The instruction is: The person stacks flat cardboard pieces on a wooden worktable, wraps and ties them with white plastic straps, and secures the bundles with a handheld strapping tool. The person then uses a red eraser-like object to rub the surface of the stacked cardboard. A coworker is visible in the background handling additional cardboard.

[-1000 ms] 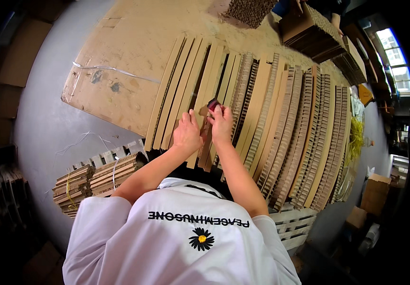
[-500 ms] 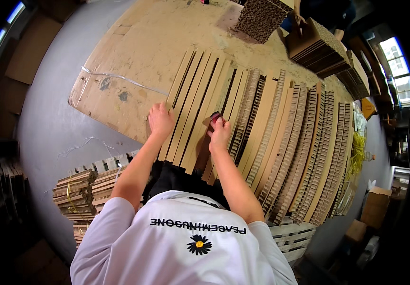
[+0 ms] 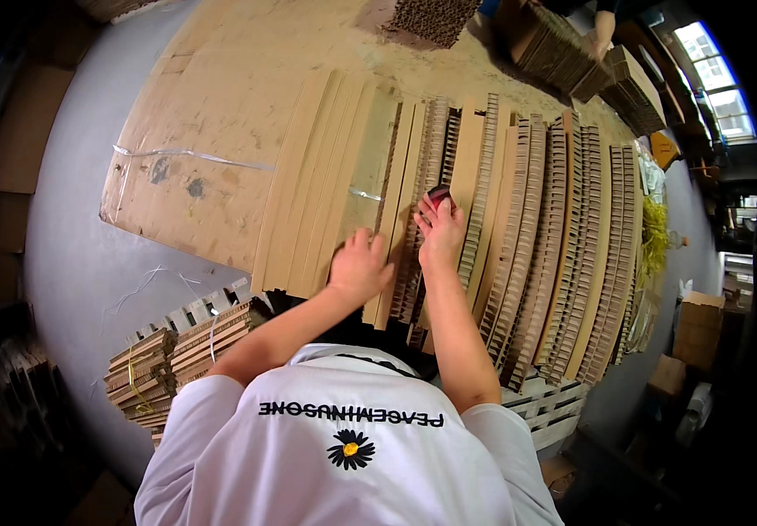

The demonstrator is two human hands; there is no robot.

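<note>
A row of long brown cardboard strips [image 3: 304,188] lies side by side before me; several at the left sit close together with flat faces up. Farther right are strips with honeycomb edges [image 3: 532,219] showing. My left hand [image 3: 363,266] rests at the gap right of the flat group, fingers bent and apart, holding nothing that I can see. My right hand [image 3: 440,235] is closed on a small red-and-black tool [image 3: 438,195], whose exact kind is unclear. It is over the strips just right of my left hand.
The strips lie on a large cardboard sheet [image 3: 212,114] with a white strap [image 3: 194,158] across it. Bundled strips [image 3: 146,373] stand at lower left, yellow strapping [image 3: 654,228] at right. At the far right another person's hand [image 3: 604,33] is beside stacked cardboard [image 3: 545,53].
The separate flat strips at the left now lie close together, leaving a gap to their right. My left hand has moved right across them. My right hand has shifted right with the tool.
</note>
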